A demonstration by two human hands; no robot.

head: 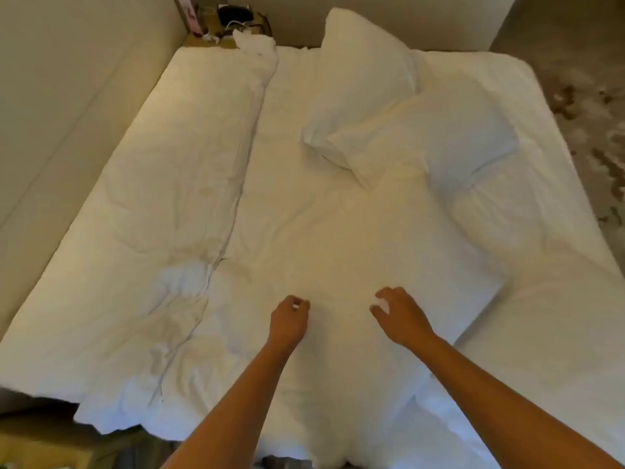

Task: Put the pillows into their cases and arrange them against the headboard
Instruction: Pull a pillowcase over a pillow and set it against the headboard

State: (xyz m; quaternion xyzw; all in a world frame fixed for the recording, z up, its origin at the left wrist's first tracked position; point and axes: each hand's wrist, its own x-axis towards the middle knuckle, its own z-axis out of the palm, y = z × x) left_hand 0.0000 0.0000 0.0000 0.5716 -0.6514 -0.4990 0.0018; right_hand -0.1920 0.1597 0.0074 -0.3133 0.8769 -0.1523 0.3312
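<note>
A large white pillow in its pillowcase [338, 238] lies lengthwise on the bed in front of me. My left hand [288, 319] has curled fingers that pinch a bit of the white case fabric. My right hand [399, 316], a little to the right, also pinches the fabric with bent fingers. Two more white pillows lie at the far right of the bed: one [358, 79] tilted up at the back, the other [429, 137] overlapping it in front. A padded beige headboard panel [67, 96] runs along the left side.
A crumpled white duvet [162, 198] lies along the left of the mattress. A nightstand [233, 25] with cables and small items stands at the far left corner. Patterned carpet [588, 106] shows to the right of the bed. A dark wooden edge [40, 434] sits at the lower left.
</note>
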